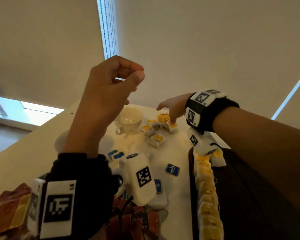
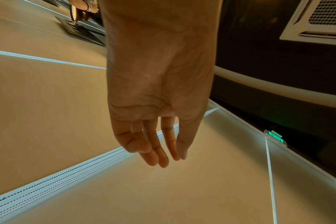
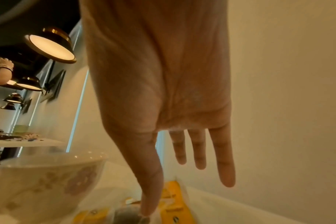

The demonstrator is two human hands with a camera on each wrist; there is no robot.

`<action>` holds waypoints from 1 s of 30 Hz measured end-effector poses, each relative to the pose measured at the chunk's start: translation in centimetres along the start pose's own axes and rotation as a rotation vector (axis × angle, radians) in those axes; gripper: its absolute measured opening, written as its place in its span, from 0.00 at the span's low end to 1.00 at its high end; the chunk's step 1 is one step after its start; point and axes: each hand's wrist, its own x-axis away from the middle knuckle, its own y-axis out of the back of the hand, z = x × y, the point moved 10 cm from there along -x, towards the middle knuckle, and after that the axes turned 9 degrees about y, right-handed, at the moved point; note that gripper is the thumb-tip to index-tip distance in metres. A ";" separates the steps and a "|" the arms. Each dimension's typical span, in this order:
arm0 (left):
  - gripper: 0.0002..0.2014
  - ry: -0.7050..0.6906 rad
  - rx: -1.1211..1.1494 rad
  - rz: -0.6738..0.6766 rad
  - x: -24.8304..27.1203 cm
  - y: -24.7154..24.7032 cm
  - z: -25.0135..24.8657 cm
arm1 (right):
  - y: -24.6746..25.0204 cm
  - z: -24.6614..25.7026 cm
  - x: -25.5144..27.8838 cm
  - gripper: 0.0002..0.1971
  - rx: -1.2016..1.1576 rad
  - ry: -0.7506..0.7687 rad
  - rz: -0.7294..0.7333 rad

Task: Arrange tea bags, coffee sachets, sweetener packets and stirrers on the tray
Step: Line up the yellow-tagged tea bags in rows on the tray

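Note:
My right hand (image 1: 165,115) reaches over a loose heap of yellow-tagged tea bags (image 1: 155,138) on the white table. Its fingers are straight and spread, and the thumb tip presses on one tea bag (image 1: 173,127). The right wrist view shows the same: right hand (image 3: 174,189), thumb down on a tea bag (image 3: 128,215). A row of tea bags (image 1: 206,187) lines the left edge of the dark tray (image 1: 249,196). My left hand (image 1: 128,75) is raised in the air with fingers loosely curled, thumb against the forefinger, holding nothing. The left wrist view shows this left hand (image 2: 169,157) empty too.
A white floral tea cup (image 1: 129,120) stands just left of the heap, and in the right wrist view this cup (image 3: 44,181) is close to my thumb. Blue sweetener packets (image 1: 172,169) lie mid-table. Brown coffee sachets (image 1: 137,222) lie at the near edge.

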 end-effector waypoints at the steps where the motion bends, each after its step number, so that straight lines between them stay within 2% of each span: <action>1: 0.03 0.003 0.014 -0.003 -0.1 0.2 0.1 | -0.2 -0.1 -0.6 0.38 0.005 -0.001 0.006; 7: 0.04 0.026 0.052 0.006 -0.4 1.0 0.8 | -1.3 -0.9 -2.0 0.37 -0.072 -0.014 0.021; 12: 0.04 0.024 0.048 0.022 -0.3 0.7 0.8 | -1.4 -1.1 -2.7 0.27 -0.176 0.023 -0.046; 17: 0.06 0.025 0.027 0.032 -0.3 0.6 0.7 | -1.5 -1.3 -3.4 0.19 -0.170 0.047 -0.126; 22: 0.04 0.031 0.032 0.039 -0.3 0.6 1.0 | -0.9 -1.3 -3.1 0.09 -0.211 0.091 -0.289; 26: 0.03 0.051 0.002 0.052 -0.4 0.2 1.5 | 0.8 -1.5 -0.8 0.06 -0.446 0.134 -0.387; 30: 0.04 0.070 -0.110 0.141 -0.2 -1.4 2.0 | 3.3 -1.3 6.4 0.07 -0.704 0.211 -0.546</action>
